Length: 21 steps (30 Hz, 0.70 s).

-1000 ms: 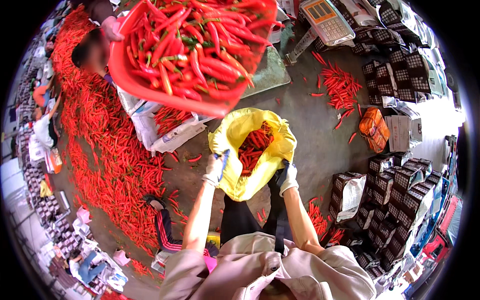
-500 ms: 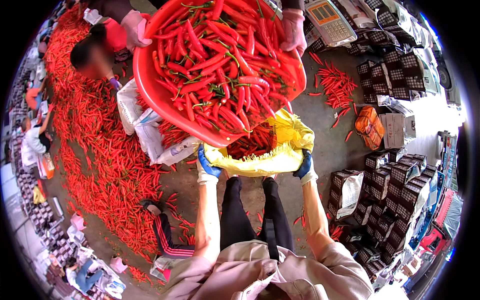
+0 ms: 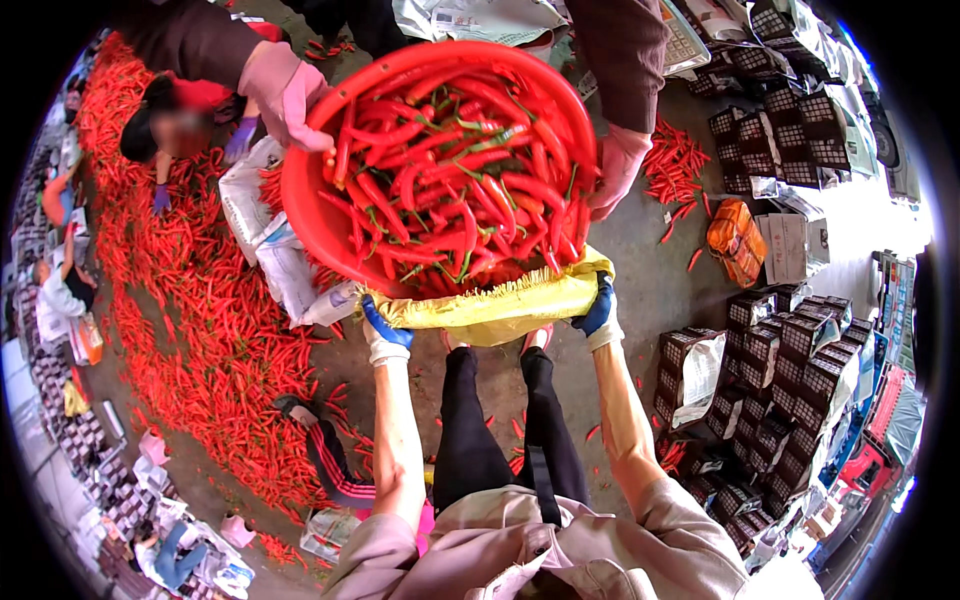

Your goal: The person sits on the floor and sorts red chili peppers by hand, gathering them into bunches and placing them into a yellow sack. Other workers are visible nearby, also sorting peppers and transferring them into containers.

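Blue-and-white work gloves cover both my hands. My left hand grips the left side of the rim of a yellow woven sack. On the sack's right side my right hand is closed round the same rim. Over the sack's mouth a co-worker in pink gloves tilts a red plastic basin. Long red chili peppers fill much of the basin, their near ones at the sack's edge. The basin hides most of the sack's opening. One pink glove holds the basin's left rim, the other pink glove its right.
A broad heap of red chilies spreads over the floor at left, with a crouching person beside it. White sacks stand left of the basin. Dark perforated crates are stacked at right, near an orange bundle and a carton.
The basin has tipped further over the sack and come nearer, and holds fewer chilies. The sack's far rim has gone out of sight beneath it. My hands have shifted slightly left, still gripping.
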Each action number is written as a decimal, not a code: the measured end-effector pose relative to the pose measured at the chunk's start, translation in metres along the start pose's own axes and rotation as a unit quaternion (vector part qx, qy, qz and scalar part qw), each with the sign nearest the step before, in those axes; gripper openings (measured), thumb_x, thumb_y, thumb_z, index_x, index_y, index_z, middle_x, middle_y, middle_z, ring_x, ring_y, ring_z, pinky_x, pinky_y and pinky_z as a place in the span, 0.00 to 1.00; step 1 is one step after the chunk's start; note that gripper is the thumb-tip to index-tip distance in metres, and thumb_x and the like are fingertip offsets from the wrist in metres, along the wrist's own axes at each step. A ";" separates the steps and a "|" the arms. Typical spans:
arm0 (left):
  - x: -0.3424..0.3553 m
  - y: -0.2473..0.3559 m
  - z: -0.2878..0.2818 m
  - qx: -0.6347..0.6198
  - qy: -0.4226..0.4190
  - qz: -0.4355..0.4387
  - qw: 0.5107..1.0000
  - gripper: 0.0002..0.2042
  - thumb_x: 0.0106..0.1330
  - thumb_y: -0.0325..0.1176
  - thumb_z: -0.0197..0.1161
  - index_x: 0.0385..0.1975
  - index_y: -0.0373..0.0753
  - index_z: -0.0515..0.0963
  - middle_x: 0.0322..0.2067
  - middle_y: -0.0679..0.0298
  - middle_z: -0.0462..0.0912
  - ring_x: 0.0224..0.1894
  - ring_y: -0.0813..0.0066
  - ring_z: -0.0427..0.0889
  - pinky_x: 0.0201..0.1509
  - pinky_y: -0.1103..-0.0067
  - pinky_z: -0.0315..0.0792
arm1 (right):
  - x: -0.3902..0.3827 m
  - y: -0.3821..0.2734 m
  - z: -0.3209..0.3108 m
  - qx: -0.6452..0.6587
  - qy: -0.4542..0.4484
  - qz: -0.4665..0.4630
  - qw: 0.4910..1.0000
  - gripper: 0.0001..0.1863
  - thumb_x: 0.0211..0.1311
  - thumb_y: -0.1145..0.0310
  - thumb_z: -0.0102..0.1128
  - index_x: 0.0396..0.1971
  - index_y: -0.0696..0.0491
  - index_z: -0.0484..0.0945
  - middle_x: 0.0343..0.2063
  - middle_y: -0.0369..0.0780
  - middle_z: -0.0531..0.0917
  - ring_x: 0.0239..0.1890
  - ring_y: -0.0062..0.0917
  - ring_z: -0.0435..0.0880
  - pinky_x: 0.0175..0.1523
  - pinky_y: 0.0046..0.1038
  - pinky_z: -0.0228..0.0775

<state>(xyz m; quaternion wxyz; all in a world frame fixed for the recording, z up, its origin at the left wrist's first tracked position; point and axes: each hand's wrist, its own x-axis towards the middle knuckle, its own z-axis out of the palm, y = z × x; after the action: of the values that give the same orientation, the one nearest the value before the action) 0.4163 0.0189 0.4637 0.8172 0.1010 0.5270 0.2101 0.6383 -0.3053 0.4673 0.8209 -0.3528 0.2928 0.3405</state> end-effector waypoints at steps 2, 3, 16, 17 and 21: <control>0.012 0.004 -0.024 -0.021 -0.011 -0.009 1.000 0.24 0.62 0.56 0.51 0.52 0.48 0.67 0.44 0.65 0.75 0.44 0.64 0.77 0.48 0.63 0.72 | -0.003 0.009 0.023 0.002 -0.006 -0.020 1.000 0.27 0.66 0.48 0.39 0.56 0.52 0.66 0.50 0.43 0.76 0.46 0.36 0.79 0.51 0.39 0.71; 0.006 -0.008 -0.014 -0.019 -0.003 -0.009 1.000 0.23 0.62 0.55 0.51 0.51 0.48 0.67 0.43 0.66 0.75 0.43 0.64 0.77 0.48 0.62 0.72 | 0.000 0.000 0.008 -0.038 0.025 -0.024 0.999 0.28 0.66 0.47 0.38 0.56 0.51 0.65 0.51 0.43 0.75 0.47 0.36 0.78 0.52 0.39 0.71; -0.025 -0.002 0.014 0.058 0.005 0.098 0.993 0.23 0.65 0.51 0.49 0.53 0.41 0.68 0.48 0.63 0.75 0.48 0.66 0.76 0.51 0.69 0.71 | -0.031 -0.005 0.019 -0.039 -0.020 -0.020 0.999 0.29 0.65 0.48 0.43 0.59 0.51 0.62 0.55 0.42 0.71 0.53 0.37 0.73 0.56 0.42 0.66; -0.023 0.002 0.014 0.055 -0.022 0.103 0.993 0.22 0.65 0.50 0.49 0.52 0.42 0.68 0.48 0.63 0.75 0.49 0.65 0.76 0.52 0.69 0.71 | -0.021 -0.006 0.001 -0.049 -0.008 -0.001 0.999 0.29 0.65 0.48 0.43 0.59 0.51 0.61 0.56 0.42 0.70 0.54 0.36 0.72 0.57 0.41 0.65; -0.039 0.020 0.027 0.107 -0.035 0.141 0.984 0.23 0.66 0.50 0.46 0.54 0.41 0.66 0.50 0.62 0.74 0.51 0.64 0.75 0.54 0.69 0.69 | -0.037 0.006 0.024 -0.057 -0.016 -0.032 0.998 0.27 0.65 0.50 0.45 0.59 0.51 0.62 0.55 0.41 0.71 0.53 0.35 0.73 0.57 0.38 0.66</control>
<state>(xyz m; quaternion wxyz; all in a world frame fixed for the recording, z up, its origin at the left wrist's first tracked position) 0.4221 0.0210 0.5151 0.7819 0.2686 0.4979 0.2619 0.6172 -0.2962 0.5052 0.8145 -0.4025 0.2482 0.3361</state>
